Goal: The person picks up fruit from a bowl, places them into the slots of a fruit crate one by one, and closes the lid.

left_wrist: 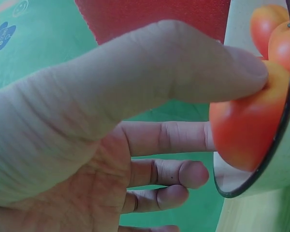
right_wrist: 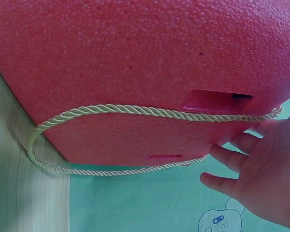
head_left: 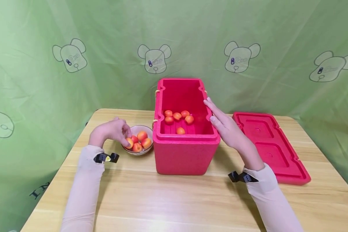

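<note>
My left hand (head_left: 111, 129) reaches into a bowl (head_left: 140, 153) with a dark rim at the left of the box. Its thumb and index finger pinch an orange-red apricot (left_wrist: 244, 130), while the other fingers stay off the fruit. Several more apricots (head_left: 142, 135) lie in the bowl. My right hand (head_left: 227, 127) rests on the right rim of a tall red foam box (head_left: 183, 158), fingers nearly straight. Inside the box several apricots (head_left: 177, 116) lie on the floor, most towards the back and one nearer the front.
A red lid (head_left: 278, 148) lies on the wooden table (head_left: 162, 199) to the right of the box. Twisted cord (right_wrist: 130, 110) hangs in a loop from the box's side. Green printed cloth (head_left: 191, 29) hangs behind the table.
</note>
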### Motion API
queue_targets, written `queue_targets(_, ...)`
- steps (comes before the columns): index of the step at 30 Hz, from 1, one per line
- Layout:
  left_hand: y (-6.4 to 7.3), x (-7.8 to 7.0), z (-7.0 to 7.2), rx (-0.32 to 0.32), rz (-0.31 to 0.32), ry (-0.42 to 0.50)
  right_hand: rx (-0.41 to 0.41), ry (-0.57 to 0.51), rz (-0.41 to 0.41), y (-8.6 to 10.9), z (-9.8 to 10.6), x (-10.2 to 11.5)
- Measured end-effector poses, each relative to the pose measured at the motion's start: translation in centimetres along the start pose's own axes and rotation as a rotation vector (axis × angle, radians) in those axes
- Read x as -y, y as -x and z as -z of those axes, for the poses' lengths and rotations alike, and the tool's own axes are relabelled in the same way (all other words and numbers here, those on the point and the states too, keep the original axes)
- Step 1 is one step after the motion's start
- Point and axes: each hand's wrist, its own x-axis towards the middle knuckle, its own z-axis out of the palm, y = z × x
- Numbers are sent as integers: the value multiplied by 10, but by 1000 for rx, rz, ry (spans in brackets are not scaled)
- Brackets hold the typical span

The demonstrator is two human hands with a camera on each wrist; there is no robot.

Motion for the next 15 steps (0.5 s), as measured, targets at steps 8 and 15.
queue_targets(8,-1,0,-1,0,14,-19,2,6,4,0,0,0)
queue_targets(15,1,1,-1,-9,27,-37,9,-8,-1,0,0,0)
